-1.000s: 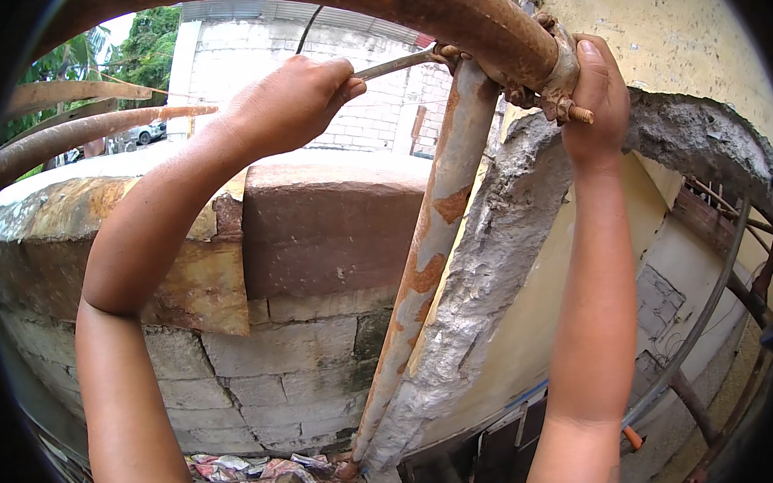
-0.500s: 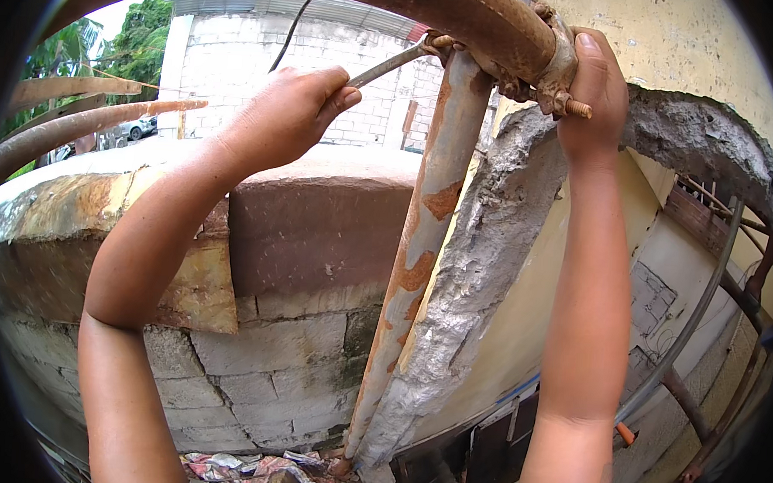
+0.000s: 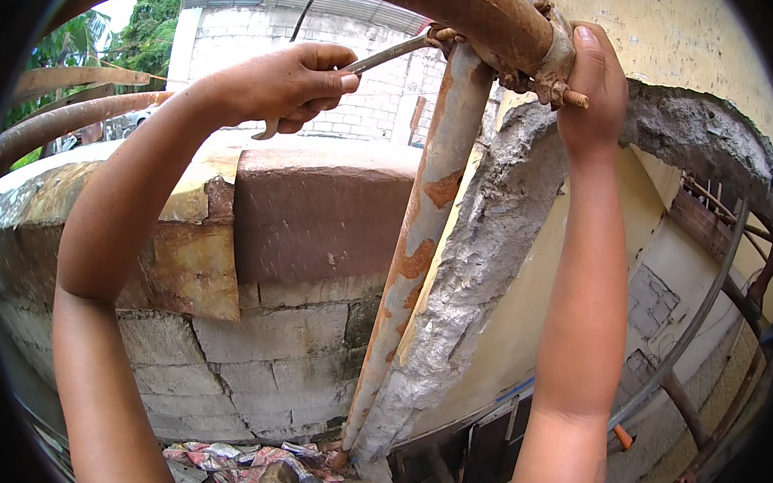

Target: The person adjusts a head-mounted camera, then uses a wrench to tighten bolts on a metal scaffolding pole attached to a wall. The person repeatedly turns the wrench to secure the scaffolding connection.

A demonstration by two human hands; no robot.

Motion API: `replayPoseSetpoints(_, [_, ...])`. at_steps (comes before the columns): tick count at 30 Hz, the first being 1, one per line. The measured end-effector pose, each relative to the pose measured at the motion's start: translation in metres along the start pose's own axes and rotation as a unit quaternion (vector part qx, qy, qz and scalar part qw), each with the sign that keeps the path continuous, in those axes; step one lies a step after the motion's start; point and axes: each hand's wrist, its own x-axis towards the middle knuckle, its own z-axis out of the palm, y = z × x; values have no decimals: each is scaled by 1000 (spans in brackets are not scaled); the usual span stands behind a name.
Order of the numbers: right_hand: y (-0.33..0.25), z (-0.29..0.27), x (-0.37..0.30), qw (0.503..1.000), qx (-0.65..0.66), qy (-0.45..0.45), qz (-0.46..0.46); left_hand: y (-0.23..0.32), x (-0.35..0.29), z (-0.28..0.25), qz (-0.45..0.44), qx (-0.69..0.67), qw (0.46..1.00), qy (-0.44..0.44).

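Observation:
My left hand [image 3: 303, 84] is closed round a metal wrench [image 3: 387, 55], its thumb and fingers pinching the shaft. One forked end pokes out below that hand; the other end sits on a rusty bolt at the pipe joint. At the joint, a rusty pipe coupler [image 3: 557, 60] clasps the overhead pipe [image 3: 468, 11], and a threaded bolt end [image 3: 576, 98] sticks out of it. My right hand [image 3: 598, 91] grips the coupler from the right, thumb on top, most fingers hidden behind it. Below the joint stands a rust-patched upright pipe [image 3: 422, 235].
Right behind the upright runs a broken concrete edge [image 3: 481, 273] beside a yellow wall [image 3: 521, 336]. A block wall with a brown top [image 3: 318, 212] stands at left. Rubble and scraps [image 3: 252, 466] lie at its foot. More pipes [image 3: 688, 327] cross at right.
My left hand has shifted left and slightly up, its fingers loosening somewhat, and the wrench's forked end now shows below it. The right hand stays at the coupler.

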Motion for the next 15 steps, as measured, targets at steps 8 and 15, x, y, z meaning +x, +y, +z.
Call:
replayPoseSetpoints(8, [2,2,1,1000,-11,19,9,-18,12,17,76,165,978,104])
replayPoseSetpoints(15, [8,3,2,999,52,7,14,-33,16,37,138,182,959,170])
